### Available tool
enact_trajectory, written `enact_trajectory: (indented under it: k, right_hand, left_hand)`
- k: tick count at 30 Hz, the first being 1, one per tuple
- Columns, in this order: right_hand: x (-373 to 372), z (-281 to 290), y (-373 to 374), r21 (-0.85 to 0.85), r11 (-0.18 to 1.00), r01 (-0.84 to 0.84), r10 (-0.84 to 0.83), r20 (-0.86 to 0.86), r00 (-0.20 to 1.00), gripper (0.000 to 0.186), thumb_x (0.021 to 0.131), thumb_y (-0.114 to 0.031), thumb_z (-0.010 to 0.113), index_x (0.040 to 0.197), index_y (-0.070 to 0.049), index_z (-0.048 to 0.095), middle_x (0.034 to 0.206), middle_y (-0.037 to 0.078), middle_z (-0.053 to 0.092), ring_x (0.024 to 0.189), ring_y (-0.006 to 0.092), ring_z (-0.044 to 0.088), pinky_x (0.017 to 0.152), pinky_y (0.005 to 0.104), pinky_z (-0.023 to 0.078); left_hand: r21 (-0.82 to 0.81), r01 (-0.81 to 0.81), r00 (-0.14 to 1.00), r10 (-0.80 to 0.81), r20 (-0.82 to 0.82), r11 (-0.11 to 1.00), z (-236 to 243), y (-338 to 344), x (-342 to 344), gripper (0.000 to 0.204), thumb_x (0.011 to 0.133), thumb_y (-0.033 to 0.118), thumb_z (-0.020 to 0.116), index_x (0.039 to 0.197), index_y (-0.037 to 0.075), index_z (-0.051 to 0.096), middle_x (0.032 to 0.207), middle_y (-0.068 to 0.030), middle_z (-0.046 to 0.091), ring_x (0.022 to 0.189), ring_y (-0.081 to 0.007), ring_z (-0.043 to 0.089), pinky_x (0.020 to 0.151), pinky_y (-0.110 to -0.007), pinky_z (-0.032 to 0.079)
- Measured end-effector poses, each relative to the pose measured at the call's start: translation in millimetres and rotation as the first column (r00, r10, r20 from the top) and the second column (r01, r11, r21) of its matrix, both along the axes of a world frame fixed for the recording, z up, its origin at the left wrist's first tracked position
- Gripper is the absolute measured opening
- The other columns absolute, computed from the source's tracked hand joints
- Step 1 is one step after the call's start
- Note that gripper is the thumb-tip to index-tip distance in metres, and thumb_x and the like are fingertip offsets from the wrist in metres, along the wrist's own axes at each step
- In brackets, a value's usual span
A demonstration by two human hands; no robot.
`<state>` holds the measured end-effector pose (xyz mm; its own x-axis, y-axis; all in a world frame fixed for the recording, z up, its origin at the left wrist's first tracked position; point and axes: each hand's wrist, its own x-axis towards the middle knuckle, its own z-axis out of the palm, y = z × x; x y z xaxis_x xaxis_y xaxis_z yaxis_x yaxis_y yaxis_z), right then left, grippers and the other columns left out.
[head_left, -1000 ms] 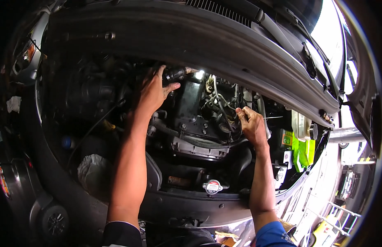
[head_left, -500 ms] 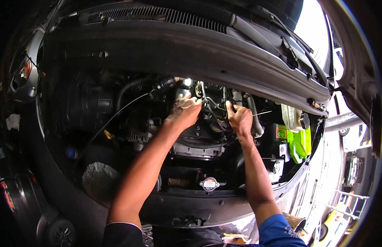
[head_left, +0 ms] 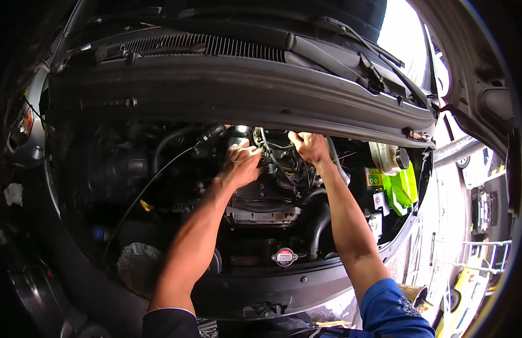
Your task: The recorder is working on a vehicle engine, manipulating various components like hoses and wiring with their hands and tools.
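Note:
My left hand (head_left: 240, 164) reaches into the engine bay with its fingers curled, beside a dark cylindrical part (head_left: 239, 133) with a bright glint at its top. Whatever those fingers hold is hidden. Farther in and to the right, my right hand (head_left: 313, 149) is closed by the edge of the cowl panel (head_left: 244, 107); what it grips cannot be made out. Between the hands run thin hoses (head_left: 277, 160) over the dark engine cover (head_left: 266, 188). A thin pale rod (head_left: 345, 155) shows just right of my right wrist.
Nearer me are a radiator cap (head_left: 284, 257) and the front crossmember (head_left: 244, 287). On the right sit a white reservoir (head_left: 385, 158), a battery (head_left: 373, 178) and a bright green bag (head_left: 402, 188). A thin cable (head_left: 151, 183) arcs across the left side.
My right hand has moved farther in, up against the cowl edge. My left hand stays beside the cylindrical part. The whole view has shifted slightly.

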<state>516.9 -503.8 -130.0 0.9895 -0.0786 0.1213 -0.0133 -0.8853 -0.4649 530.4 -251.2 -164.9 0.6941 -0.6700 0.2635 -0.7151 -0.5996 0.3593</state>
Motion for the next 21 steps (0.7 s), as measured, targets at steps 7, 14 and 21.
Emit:
enact_trajectory:
  k: [7, 14, 21]
  right_hand:
    - [-50.5, 0.7, 4.1, 0.007, 0.967, 0.254, -0.25, -0.15, 0.956, 0.062, 0.103, -0.049, 0.059, 0.069, 0.002, 0.069, 0.064, 0.026, 0.063, 0.063, 0.0451, 0.067, 0.064, 0.0517, 0.051]
    - [11.3, -23.2, -41.0, -0.151, 0.956, -0.251, 0.29, 0.368, 0.884, 0.034, 0.097, -0.027, 0.062, 0.083, 0.003, 0.07, 0.072, 0.025, 0.065, 0.068, 0.0409, 0.067, 0.063, 0.0515, 0.049]
    - [-59.5, 3.3, 20.0, 0.053, 0.99, 0.134, -0.12, -0.211, 0.97, 0.055, 0.1, -0.04, 0.061, 0.067, 0.002, 0.066, 0.074, 0.028, 0.068, 0.073, 0.0432, 0.071, 0.067, 0.0485, 0.055]
  left_hand:
    - [-0.063, 0.041, 0.998, -0.038, 0.049, 0.997, -2.2, -2.4, -1.6, 0.025, 0.072, 0.013, 0.077, 0.093, 0.003, 0.07, 0.09, -0.0154, 0.073, 0.101, -0.0363, 0.068, 0.088, -0.049, 0.054]
    - [-0.097, -0.014, 0.99, 0.027, 0.135, 0.995, -8.6, -23.8, -5.7, 0.032, 0.081, 0.028, 0.083, 0.099, 0.004, 0.072, 0.097, -0.0143, 0.072, 0.102, -0.0357, 0.066, 0.091, -0.047, 0.052]
    - [-0.007, 0.029, 0.997, -0.029, 0.075, 1.0, 0.2, 9.1, -3.6, 0.033, 0.077, 0.019, 0.082, 0.104, 0.004, 0.073, 0.11, -0.0094, 0.07, 0.121, -0.0353, 0.062, 0.1, -0.048, 0.051]
